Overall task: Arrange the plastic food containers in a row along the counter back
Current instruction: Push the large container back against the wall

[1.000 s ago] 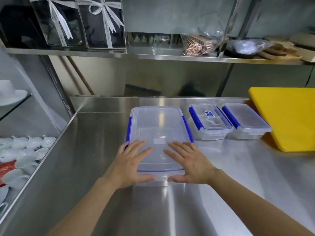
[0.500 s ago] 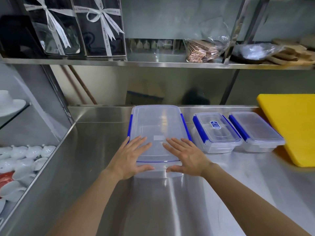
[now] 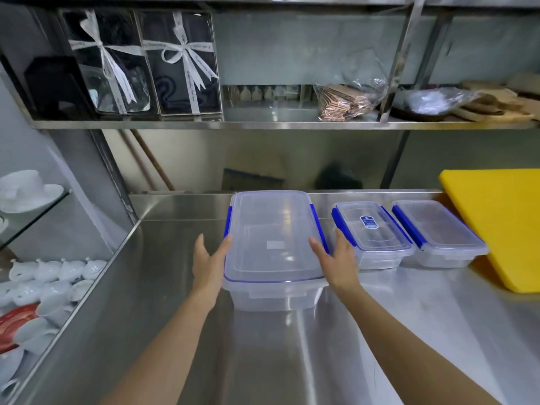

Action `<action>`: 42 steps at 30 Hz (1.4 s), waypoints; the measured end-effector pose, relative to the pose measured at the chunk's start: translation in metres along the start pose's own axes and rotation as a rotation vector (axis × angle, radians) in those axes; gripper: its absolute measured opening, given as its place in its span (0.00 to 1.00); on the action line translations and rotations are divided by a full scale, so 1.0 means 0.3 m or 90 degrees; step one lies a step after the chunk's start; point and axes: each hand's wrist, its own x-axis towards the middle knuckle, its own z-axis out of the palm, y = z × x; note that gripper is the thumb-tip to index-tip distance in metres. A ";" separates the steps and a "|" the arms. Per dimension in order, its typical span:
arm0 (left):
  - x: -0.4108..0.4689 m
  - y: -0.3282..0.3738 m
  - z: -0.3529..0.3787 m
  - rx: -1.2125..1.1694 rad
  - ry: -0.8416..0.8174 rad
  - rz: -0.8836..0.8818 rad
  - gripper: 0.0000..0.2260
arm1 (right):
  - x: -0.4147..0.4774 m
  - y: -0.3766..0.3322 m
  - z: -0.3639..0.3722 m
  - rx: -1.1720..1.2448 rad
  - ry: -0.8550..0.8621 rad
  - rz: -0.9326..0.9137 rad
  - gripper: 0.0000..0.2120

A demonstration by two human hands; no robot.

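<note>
A large clear plastic container (image 3: pixel 274 238) with blue side clips stands lengthwise on the steel counter (image 3: pixel 163 302), its far end against the back ledge. My left hand (image 3: pixel 209 264) lies flat against its left side with fingers straight, touching the lid edge. My right hand (image 3: pixel 339 264) rests the same way along its right side. To the right stand two smaller clear containers with blue clips: one with a blue label (image 3: pixel 371 232) and one (image 3: pixel 435 229) beside it, both near the back.
A yellow cutting board (image 3: pixel 502 226) lies at the right, touching the far-right container. A steel shelf (image 3: pixel 263 124) above holds ribboned boxes and bagged items. White cups and dishes (image 3: pixel 43 287) sit on a lower level beyond the counter's left edge.
The large container slid back against the counter's rear ledge. Both hands left the lid top and now flank its sides.
</note>
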 end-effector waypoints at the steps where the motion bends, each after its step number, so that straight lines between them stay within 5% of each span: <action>1: -0.004 -0.004 0.014 -0.040 -0.030 -0.050 0.35 | -0.001 0.011 0.018 0.046 -0.018 0.055 0.46; 4: 0.003 -0.036 0.033 -0.075 -0.079 -0.132 0.35 | -0.009 0.026 0.047 0.178 -0.052 0.105 0.43; 9: 0.018 -0.062 0.018 -0.054 -0.068 -0.091 0.25 | -0.010 0.026 0.061 0.159 -0.069 0.051 0.28; 17: 0.070 -0.068 -0.166 -0.140 0.050 -0.141 0.26 | -0.074 -0.082 0.209 0.092 -0.144 -0.007 0.29; 22: 0.112 -0.073 -0.318 -0.150 0.113 -0.137 0.29 | -0.085 -0.159 0.340 0.020 -0.269 -0.003 0.39; 30: 0.177 -0.104 -0.392 -0.053 0.082 -0.121 0.29 | -0.073 -0.203 0.396 -0.206 -0.320 0.028 0.41; 34: 0.194 -0.048 -0.404 0.146 0.045 -0.131 0.18 | -0.049 -0.245 0.330 -0.316 -0.342 0.010 0.38; 38: 0.181 0.110 -0.296 0.658 0.145 0.074 0.13 | 0.024 -0.288 0.139 -0.296 -0.388 -0.050 0.18; 40: 0.140 0.182 -0.153 0.558 0.107 0.181 0.15 | 0.083 -0.262 0.033 -0.292 -0.323 -0.054 0.20; 42: 0.083 0.249 0.023 0.348 -0.045 0.173 0.11 | 0.156 -0.193 -0.057 -0.313 -0.203 -0.029 0.21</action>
